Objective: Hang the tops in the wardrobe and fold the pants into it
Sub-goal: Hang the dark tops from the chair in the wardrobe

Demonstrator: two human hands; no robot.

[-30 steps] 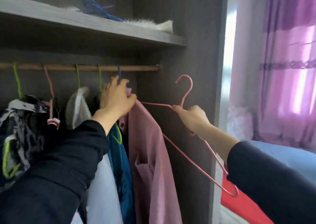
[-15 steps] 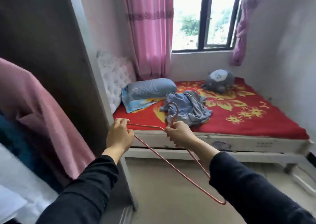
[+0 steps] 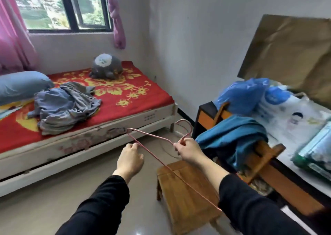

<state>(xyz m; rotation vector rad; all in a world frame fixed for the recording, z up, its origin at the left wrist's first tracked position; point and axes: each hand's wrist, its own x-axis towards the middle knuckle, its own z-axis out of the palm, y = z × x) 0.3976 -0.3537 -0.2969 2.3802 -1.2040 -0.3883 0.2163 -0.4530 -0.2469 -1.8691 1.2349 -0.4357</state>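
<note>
While the pink wire hanger (image 3: 152,136) is carried empty, the main risks lie in what it can catch on.

Right hand (image 3: 188,149): clenched round the hanger's neck just under the hook, which rises above the knuckles.
Left hand (image 3: 129,160): fingers curled at the lower wire near its far corner. Whether the wire is pinched or only touched cannot be told.
From the left hand the lower wire runs back under the right forearm, with a wooden stool (image 3: 186,195) below it.

Clothes noted:
- Grey-blue heap (image 3: 66,105) on the bed (image 3: 136,105), well ahead and to the left of the left hand.
- Teal garment (image 3: 231,136) draped over a chair (image 3: 268,156), just right of the right hand.
- Wardrobe not in view.

Hazards, as judged:
- The trailing corner may be snagged on the black sleeve (image 3: 250,208), or knocked against the stool if the arms are lowered.
- The thin wire may be bent if a garment is forced on.
- The heap is tangled, and tops cannot be told from pants. Two pieces may be dragged up together.
- The teal garment may be caught on the chair back when lifted.
</note>
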